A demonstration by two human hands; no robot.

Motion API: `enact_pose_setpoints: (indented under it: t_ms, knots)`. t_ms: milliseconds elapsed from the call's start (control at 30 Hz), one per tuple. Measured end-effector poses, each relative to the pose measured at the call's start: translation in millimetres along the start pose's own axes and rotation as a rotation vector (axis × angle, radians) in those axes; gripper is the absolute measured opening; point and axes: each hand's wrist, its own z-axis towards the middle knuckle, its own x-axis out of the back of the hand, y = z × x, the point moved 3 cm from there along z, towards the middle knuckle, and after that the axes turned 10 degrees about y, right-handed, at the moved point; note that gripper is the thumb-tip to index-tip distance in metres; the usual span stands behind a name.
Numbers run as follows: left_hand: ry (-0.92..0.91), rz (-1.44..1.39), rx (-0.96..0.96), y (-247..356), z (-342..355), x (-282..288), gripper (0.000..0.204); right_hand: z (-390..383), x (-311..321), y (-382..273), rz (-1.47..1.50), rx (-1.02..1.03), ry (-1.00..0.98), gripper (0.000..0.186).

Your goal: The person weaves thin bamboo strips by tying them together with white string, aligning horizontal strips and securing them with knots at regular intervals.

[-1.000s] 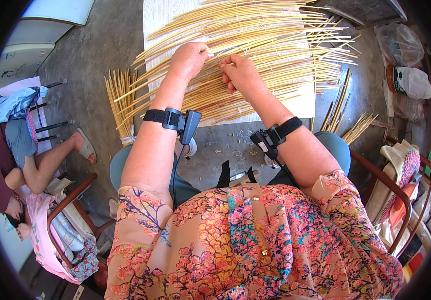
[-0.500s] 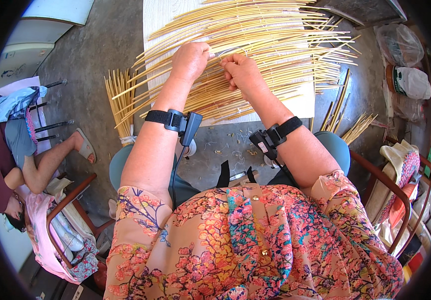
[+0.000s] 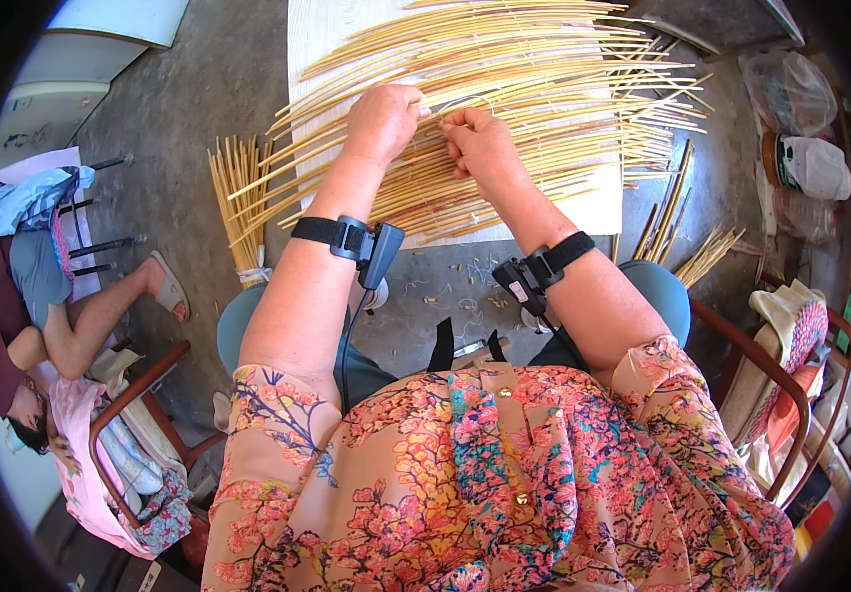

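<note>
A mat of thin yellow reed sticks [image 3: 524, 87], crossed by rows of thin thread, lies on a pale board [image 3: 588, 207]. My left hand [image 3: 382, 123] is closed over the mat's middle, pinching a thin white cord [image 3: 470, 101]. Just right of it my right hand [image 3: 480, 148] is also closed on the cord, thumb and forefinger together, other fingers curled near the sticks. The cord arches between and above my fingers; its ends are hard to make out. Both forearms wear black strapped devices.
Stick bundles stand or lie at left [image 3: 240, 207] and right [image 3: 706, 259]. Another person [image 3: 1, 326] reclines at far left beside a wooden armchair [image 3: 139, 390]. A second chair [image 3: 788, 390] with cushions is at my right. Bagged containers [image 3: 810, 163] line the right side. Offcuts litter the floor [image 3: 435, 286].
My left hand has shifted slightly right, and my right hand very slightly with it, both still on the cord. The person at left has a hand by their head.
</note>
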Motion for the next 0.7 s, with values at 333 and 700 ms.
enact_pose_setpoints:
  t_ms: [333, 700]
  knots:
    - [0.145, -0.022, -0.151, 0, -3, -2, 0.012, 1, 2, -2, 0.029, -0.032, -0.016, 0.011]
    - [-0.044, -0.113, 0.154, -12, 1, -3, 0.015, -2, 1, -5, -0.052, 0.008, -0.039, 0.01]
